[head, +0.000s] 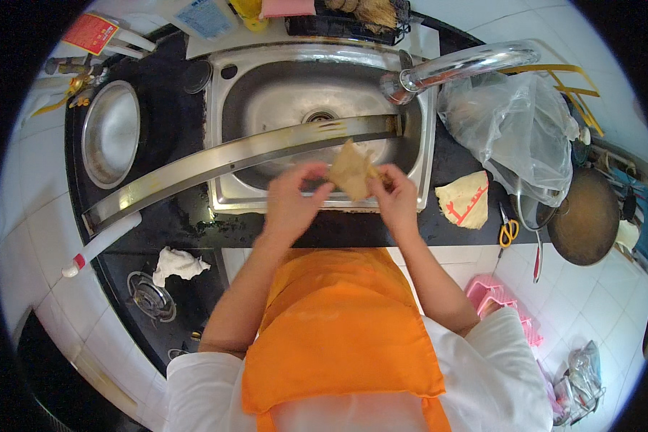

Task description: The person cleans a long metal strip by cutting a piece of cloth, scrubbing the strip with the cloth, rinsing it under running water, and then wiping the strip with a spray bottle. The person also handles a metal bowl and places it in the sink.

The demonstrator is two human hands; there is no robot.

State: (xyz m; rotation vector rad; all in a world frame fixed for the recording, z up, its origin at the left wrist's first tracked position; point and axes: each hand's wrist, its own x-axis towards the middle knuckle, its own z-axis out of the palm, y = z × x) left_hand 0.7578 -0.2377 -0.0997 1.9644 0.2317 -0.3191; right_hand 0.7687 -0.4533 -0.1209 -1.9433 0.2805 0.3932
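Over the front rim of the stainless steel sink (214,190), my right hand (398,198) pinches a crumpled tan piece of cloth (349,170). My left hand (294,201) is at the cloth's left edge with thumb and forefinger curved towards it; blur hides whether they grip it. Just beyond both hands, a long stainless steel channel (232,155) with yellowish stains lies slantwise. Its right end reaches into the basin and its left end rests over the counter. A second tan cloth piece (464,200) with red print lies on the counter to the right.
A chrome faucet (464,63) arches over the sink's right side. Yellow-handled scissors (508,229), a plastic bag (518,124) and a wok (584,218) are at right. At left are a metal basin (111,135), a white tube (105,243), a white rag (177,264) and a gas burner (152,299).
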